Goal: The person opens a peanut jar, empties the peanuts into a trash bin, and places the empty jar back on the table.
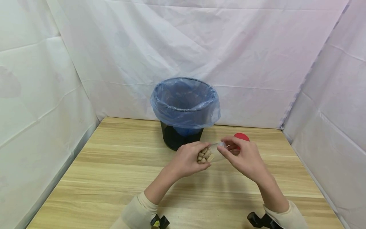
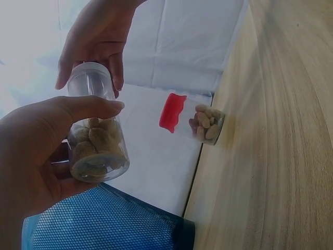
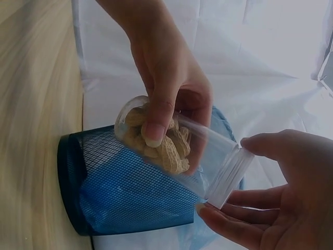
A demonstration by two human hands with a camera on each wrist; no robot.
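My left hand (image 1: 187, 159) grips a clear plastic jar (image 1: 215, 153) around its bottom half, thumb across the side. Unshelled peanuts (image 3: 171, 151) lie gathered toward the jar's base. The jar is tilted, its clear lid (image 3: 231, 177) pointing to the right. Around that lid, the thumb and fingers of my right hand (image 1: 243, 157) pinch from both sides. Behind the right hand stands a second clear jar (image 2: 209, 124) of peanuts with a red lid (image 1: 241, 136); most of it is hidden in the head view.
A black mesh bin (image 1: 181, 136) stands at the back of the wooden table (image 1: 120, 165), left of the jars. A blue plastic bag (image 1: 186, 117) lines it and folds over its rim. White cloth (image 1: 183, 41) hangs behind and on both sides.
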